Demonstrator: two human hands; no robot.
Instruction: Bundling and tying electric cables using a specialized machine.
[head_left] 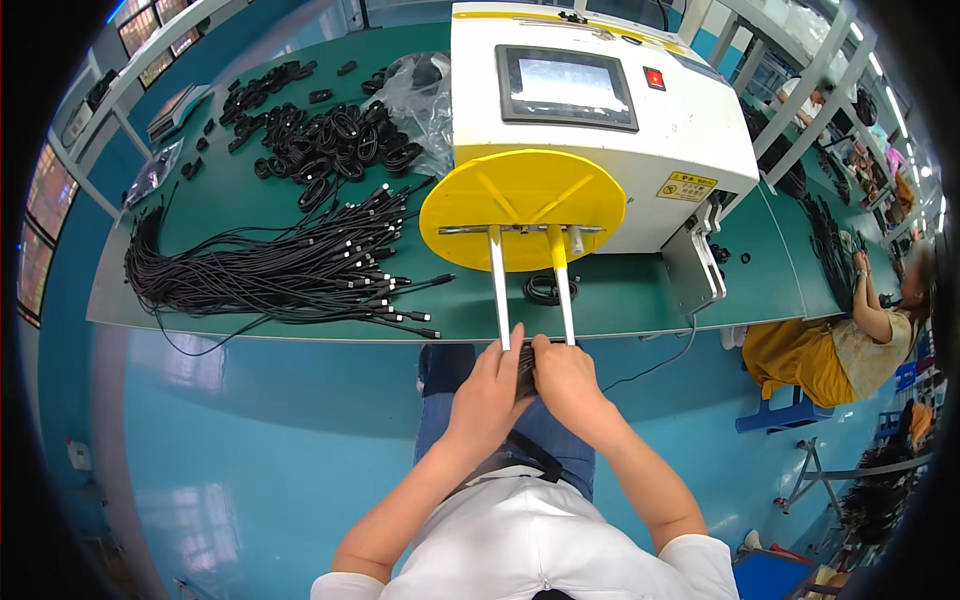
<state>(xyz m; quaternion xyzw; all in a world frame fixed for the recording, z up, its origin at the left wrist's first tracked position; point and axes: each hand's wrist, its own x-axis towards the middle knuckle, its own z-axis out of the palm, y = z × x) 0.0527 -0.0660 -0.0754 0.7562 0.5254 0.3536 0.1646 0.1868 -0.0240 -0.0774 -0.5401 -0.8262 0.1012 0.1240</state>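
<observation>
A bundle of black cable (526,372) sits between my two hands, in front of the table edge. My left hand (485,392) is closed around its left side, with one finger stretched up by the tip of a silver rod (500,300). From the right, my right hand (570,382) grips the bundle, its knuckles close to the end of a second rod (561,285), yellow at its base. Both rods stick out toward me from a round yellow disc (460,205) on the front of a white machine (690,135). The hands hide most of the bundle.
Loose black cables with light plugs (270,265) spread across the green table (420,325) at left. Behind them lie many coiled cables (335,140) and a clear plastic bag (418,100). One coil (542,290) rests below the disc. At right, another person (850,345) sits handling cables.
</observation>
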